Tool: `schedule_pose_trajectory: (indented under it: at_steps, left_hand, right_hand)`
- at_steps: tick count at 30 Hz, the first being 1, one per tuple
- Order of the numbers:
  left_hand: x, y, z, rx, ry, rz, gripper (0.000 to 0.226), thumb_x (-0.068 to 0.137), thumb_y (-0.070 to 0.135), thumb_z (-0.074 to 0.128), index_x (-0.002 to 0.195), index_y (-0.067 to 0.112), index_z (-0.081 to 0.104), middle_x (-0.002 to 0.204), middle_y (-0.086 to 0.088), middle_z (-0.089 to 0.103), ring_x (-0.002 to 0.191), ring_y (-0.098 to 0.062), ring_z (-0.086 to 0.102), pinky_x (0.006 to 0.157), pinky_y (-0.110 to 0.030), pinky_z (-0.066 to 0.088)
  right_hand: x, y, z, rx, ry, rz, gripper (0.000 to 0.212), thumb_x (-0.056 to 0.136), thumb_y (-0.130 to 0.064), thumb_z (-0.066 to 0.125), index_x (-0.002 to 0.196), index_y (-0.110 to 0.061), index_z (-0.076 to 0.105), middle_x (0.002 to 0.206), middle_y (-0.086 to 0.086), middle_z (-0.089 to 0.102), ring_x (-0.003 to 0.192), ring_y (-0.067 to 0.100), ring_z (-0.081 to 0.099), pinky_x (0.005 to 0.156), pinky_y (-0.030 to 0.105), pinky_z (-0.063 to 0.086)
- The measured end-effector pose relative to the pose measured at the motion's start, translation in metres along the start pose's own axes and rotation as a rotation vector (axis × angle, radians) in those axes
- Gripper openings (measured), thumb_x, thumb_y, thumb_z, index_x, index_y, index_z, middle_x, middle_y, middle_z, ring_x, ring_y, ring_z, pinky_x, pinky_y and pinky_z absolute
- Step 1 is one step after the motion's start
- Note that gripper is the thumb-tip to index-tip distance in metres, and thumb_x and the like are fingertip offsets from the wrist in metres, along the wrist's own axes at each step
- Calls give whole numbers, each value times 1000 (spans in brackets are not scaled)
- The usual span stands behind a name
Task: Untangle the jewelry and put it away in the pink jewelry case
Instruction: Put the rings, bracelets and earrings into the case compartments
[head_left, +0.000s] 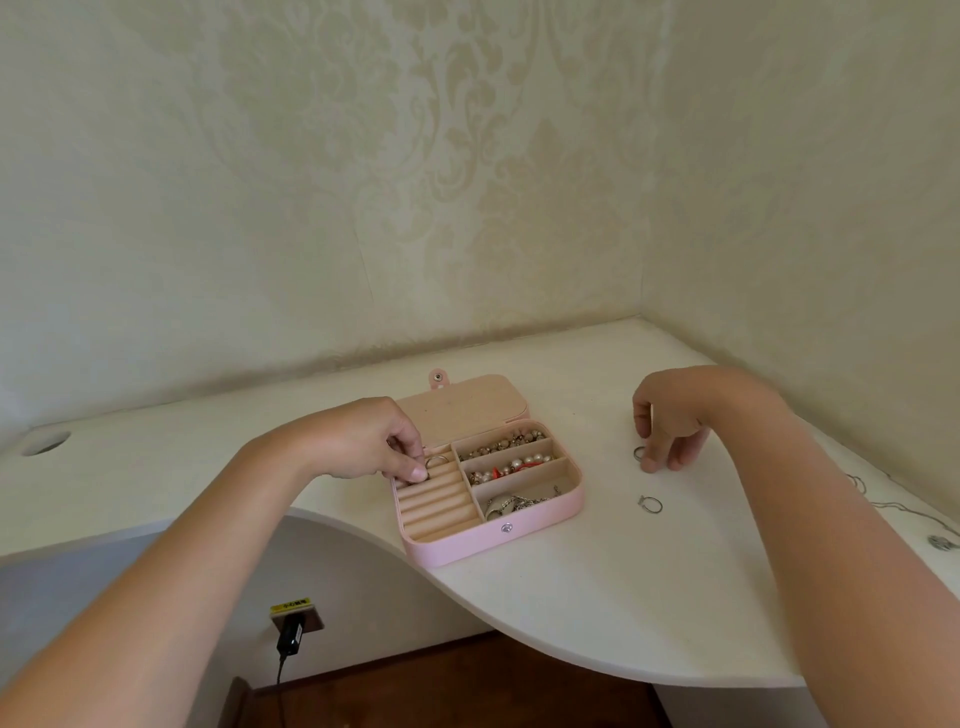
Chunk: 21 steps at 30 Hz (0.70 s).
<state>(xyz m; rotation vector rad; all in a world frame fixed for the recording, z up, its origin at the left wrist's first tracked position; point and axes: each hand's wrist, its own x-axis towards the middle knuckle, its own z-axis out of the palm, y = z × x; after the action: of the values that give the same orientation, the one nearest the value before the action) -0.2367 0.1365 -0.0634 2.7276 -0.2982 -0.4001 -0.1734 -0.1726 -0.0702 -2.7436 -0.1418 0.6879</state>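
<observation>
The pink jewelry case (462, 548) lies open on the white desk, lid flat behind it. Its right compartments hold pearl bracelets (511, 462) and silver pieces (514, 503). My left hand (363, 441) pinches a silver ring (435, 460) at the top of the ring rolls on the case's left side. To the right of the case, my right hand (670, 415) has its fingertips on a second silver ring (639, 453) lying on the desk. A third ring (650, 504) lies loose just in front of it.
A thin silver chain (883, 503) and a small silver piece (943, 542) lie at the desk's right edge. The desk (597, 597) has a curved front edge and a cable hole (47, 442) at far left. A plug (291, 636) sits in a wall socket below.
</observation>
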Motion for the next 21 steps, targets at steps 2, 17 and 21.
schedule_pose_trajectory:
  at_steps: [2, 17, 21]
  left_hand:
    - [0, -1, 1, -32, 13, -2, 13, 82, 23, 73, 70, 27, 70, 65, 13, 65, 57, 7, 53, 61, -13, 39]
    - [4, 1, 1, 4, 34, -190, 22, 72, 31, 81, 64, 23, 63, 70, 6, 58, 68, -8, 47, 56, -23, 30]
    - [-2, 11, 8, -149, 179, -62, 17, 72, 26, 81, 70, 17, 67, 66, 7, 63, 60, -6, 52, 57, -19, 37]
  right_hand:
    - [3, 1, 1, 15, 7, -19, 27, 67, -6, 84, 83, -11, 61, 56, -4, 69, 54, 12, 67, 68, 23, 54]
    - [0, -12, 4, 243, 149, -328, 14, 70, 0, 80, 75, -6, 68, 65, 2, 71, 60, 15, 69, 59, 16, 53]
    - [-10, -32, 6, 518, 196, -582, 12, 71, 2, 79, 77, -4, 72, 66, 4, 71, 60, 13, 67, 62, 19, 54]
